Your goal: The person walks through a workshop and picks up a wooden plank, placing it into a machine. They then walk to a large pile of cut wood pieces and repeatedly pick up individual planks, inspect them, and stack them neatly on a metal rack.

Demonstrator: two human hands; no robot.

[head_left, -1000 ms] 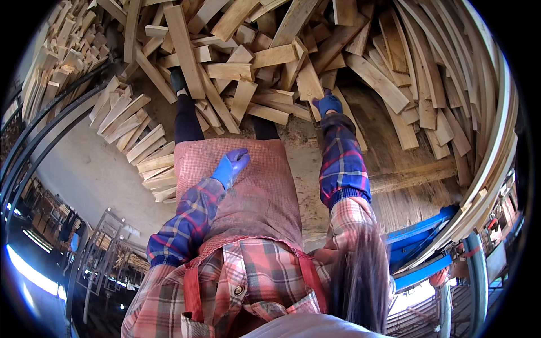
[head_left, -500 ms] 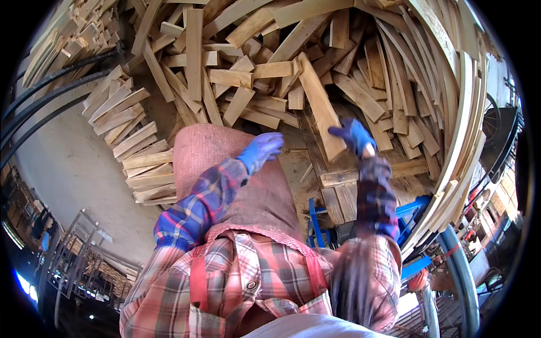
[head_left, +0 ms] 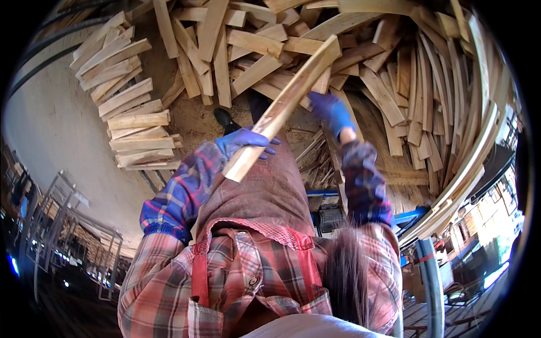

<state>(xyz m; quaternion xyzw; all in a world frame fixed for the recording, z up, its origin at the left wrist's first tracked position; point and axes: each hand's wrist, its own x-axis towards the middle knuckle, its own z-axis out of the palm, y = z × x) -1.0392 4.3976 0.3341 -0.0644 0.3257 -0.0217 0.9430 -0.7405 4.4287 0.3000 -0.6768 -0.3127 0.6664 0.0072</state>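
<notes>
A long, narrow wooden board (head_left: 284, 107) slants across in front of me, its near end over my lap and its far end above the loose boards. My left hand (head_left: 245, 142), in a blue-purple glove, grips it close to the near end, fingers wrapped beneath. Beside the board's right edge is my right hand (head_left: 331, 112), gloved alike and smeared by motion; whether it touches the board is unclear. Below the board spreads my reddish-brown apron (head_left: 253, 191).
A jumbled heap of boards (head_left: 256, 73) lies ahead. Boards stand in a neat row (head_left: 121, 104) on the left. To the right, long boards (head_left: 420, 96) lean in a curved stack. A blue metal frame (head_left: 410, 217) and a motor (head_left: 331, 217) sit low on the right.
The board has come from my right hand's side to in front of me and turned to slant the other way. My left hand, empty before, now grips it. The view has shifted too.
</notes>
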